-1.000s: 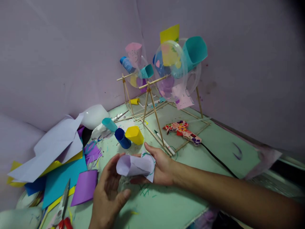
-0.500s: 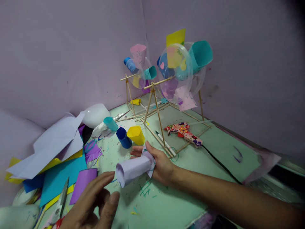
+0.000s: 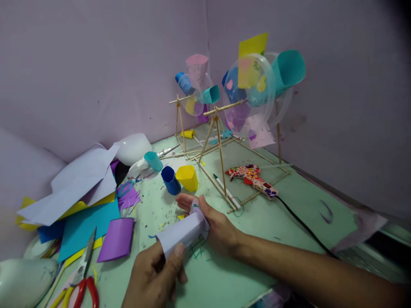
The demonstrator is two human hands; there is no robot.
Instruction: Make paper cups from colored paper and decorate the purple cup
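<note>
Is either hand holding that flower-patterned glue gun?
No, the flower-patterned glue gun lies on the table, while the left hand and right hand both hold the pale paper tube.

The left hand (image 3: 156, 276) holds one end of a white paper tube (image 3: 181, 232), and the right hand (image 3: 221, 229) holds the other. Past them, a blue cup (image 3: 171, 183) and a yellow cup (image 3: 188, 178) sit side by side on the green desk (image 3: 231, 271). A flowery glue gun (image 3: 252, 176) lies to the right.
</note>
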